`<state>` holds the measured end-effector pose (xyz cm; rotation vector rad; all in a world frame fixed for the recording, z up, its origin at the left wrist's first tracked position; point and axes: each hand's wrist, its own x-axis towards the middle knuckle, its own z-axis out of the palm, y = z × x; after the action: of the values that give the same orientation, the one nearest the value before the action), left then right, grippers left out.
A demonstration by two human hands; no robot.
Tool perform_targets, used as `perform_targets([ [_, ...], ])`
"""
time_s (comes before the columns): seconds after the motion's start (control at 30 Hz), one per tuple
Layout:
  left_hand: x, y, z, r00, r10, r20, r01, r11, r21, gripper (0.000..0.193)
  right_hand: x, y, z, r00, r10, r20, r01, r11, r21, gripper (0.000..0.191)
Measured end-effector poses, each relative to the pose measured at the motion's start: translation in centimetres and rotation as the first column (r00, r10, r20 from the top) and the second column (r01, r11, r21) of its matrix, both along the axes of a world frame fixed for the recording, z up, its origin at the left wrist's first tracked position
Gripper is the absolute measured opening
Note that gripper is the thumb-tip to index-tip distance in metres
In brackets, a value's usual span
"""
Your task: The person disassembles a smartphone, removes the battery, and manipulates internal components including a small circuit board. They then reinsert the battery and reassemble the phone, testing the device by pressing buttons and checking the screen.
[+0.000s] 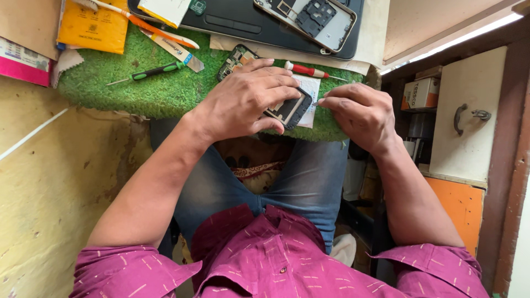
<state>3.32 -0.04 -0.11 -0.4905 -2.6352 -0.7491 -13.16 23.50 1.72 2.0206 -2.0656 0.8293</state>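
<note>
A dark phone frame (288, 108) is held down on the green mat (160, 91) by the left hand (248, 99), its long axis running ten to four, while at three o'clock a thin tool (318, 101) is pinched in the right hand (361, 113).

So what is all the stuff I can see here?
mat: one, green and fuzzy, on the worktop
phone: one, black, opened, under the left hand on the mat
circuit board: one, green, behind the left hand
red screwdriver: one, on the mat beside the phone
green screwdriver: one, green and black, mat's left part
phone frame: one, silver and grey, on the laptop
laptop: one, black, behind the mat
envelope: one, yellow, top left
cupboard door: one, cream, right side
left hand: one, holding the phone
right hand: one, at the phone's right edge, pinching a thin tool
</note>
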Motion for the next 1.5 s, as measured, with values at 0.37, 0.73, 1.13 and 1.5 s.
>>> perform_targets([
  [0.37,-0.2,0.1,0.0,1.000,-0.005,0.018,0.005,1.000,0.018,0.067,0.0,-0.1,-0.1,1.000,0.021,-0.008,-0.021,1.000,-0.009,0.024],
  [0.73,-0.2,0.1,-0.1,1.000,-0.006,0.022,0.006,0.999,0.032,0.068,0.1,-0.7,0.0,0.997,0.018,-0.081,-0.015,0.999,0.036,0.029],
  [1.13,-0.4,0.1,-0.5,1.000,-0.019,0.013,0.018,0.997,0.080,0.067,0.5,-0.9,0.1,0.945,0.126,-0.303,-0.158,0.984,-0.082,0.018],
  [1.5,-0.3,0.0,-0.4,1.000,-0.012,0.006,0.011,0.995,0.096,0.066,0.8,-0.7,-0.2,0.980,0.069,-0.186,-0.083,0.994,-0.069,0.020],
])
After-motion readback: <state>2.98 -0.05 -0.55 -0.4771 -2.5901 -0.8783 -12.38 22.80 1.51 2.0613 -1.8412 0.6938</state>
